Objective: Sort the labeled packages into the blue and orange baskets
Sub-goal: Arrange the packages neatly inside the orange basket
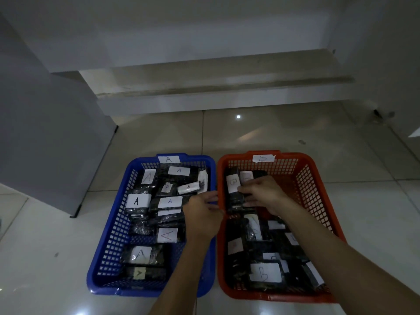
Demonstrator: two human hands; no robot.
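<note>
A person's right hand [261, 192] curled its fingers around a black package [236, 196] labeled B, held at the upper left of the orange basket [318, 185], right of center in the frame. The left hand [202, 214] hovered over the seam between the two baskets, its fingers loosely bent toward the same package; whether they touched it could not be told. The blue basket [109, 242], tagged A on its far rim, held black packages with A labels. The orange basket, tagged B, held black packages with B labels. Both stood side by side on a pale tiled floor [250, 133].
</note>
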